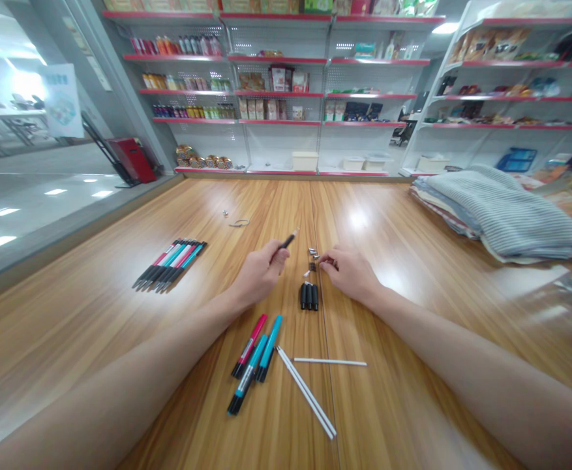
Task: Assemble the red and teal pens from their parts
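Note:
My left hand [261, 273] is closed around a black pen part [289, 239], its thin pale tip pointing up and away. My right hand [349, 271] rests low over the table with its fingertips pinched beside some small silver pen tips [313, 252]; what they hold, if anything, is too small to make out. Tiny dark pieces [312, 266] lie next to those fingertips. Several black pen grips [309, 297] stand side by side just nearer to me. Pink and blue pen barrels [267, 349] and three white refill tubes [329, 361] lie closest to me.
Several whole pens [171, 264] lie in a row on the left of the wooden table [168, 372]. A wire ring [239, 223] and a small shiny piece [225, 213] lie farther back. Folded cloths [501, 209] are piled at the right. Stocked shelves [280, 94] stand behind.

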`<state>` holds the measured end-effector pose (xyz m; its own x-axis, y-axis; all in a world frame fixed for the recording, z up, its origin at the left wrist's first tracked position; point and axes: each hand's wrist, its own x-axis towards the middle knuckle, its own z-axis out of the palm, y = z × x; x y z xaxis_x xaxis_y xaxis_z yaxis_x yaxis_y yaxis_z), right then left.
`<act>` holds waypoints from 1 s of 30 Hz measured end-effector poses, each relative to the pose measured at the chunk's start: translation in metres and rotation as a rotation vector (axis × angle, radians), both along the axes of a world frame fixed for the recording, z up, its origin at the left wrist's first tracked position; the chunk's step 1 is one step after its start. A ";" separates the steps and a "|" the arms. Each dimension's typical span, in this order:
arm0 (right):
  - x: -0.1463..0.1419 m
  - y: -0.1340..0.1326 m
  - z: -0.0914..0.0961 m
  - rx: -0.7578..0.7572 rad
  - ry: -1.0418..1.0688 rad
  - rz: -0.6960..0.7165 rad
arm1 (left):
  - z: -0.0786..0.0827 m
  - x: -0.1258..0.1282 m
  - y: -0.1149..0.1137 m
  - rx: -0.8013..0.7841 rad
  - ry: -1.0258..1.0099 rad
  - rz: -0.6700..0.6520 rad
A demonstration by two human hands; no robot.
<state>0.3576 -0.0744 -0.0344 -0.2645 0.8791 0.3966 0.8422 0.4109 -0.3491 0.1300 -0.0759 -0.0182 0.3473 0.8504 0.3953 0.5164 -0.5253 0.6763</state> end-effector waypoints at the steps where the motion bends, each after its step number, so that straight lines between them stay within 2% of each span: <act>1: 0.000 0.000 0.000 0.000 0.000 0.000 | 0.000 0.001 0.002 -0.067 -0.219 -0.013; 3: 0.000 0.000 0.000 -0.001 0.002 -0.002 | -0.001 0.002 0.007 -0.161 -0.563 -0.059; 4: 0.000 0.000 0.000 -0.003 0.003 -0.004 | -0.001 0.002 0.011 -0.178 -0.664 -0.080; 6: 0.000 0.000 0.000 -0.010 0.002 -0.006 | -0.003 0.000 0.016 -0.171 -0.759 -0.096; 8: 0.000 0.000 0.000 -0.012 0.000 -0.004 | -0.005 -0.002 0.020 -0.164 -0.771 -0.097; 16: 0.000 0.000 0.000 -0.011 -0.006 -0.005 | -0.011 -0.005 0.020 -0.245 -0.662 -0.166; 20: 0.000 -0.001 0.000 -0.008 -0.002 -0.003 | -0.012 -0.004 0.017 -0.236 -0.602 -0.132; 25: 0.000 0.000 -0.001 0.000 0.061 0.003 | -0.010 -0.003 0.009 -0.103 -0.466 -0.038; 27: -0.001 0.001 -0.001 0.029 0.122 0.023 | -0.008 -0.004 0.006 -0.018 -0.344 0.023; 30: -0.003 -0.001 0.003 0.121 0.218 0.125 | -0.008 -0.005 0.004 0.093 -0.099 0.071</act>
<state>0.3549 -0.0752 -0.0311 -0.2650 0.7876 0.5563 0.6929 0.5568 -0.4581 0.1252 -0.0716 -0.0261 0.2431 0.8295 0.5029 0.4880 -0.5526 0.6756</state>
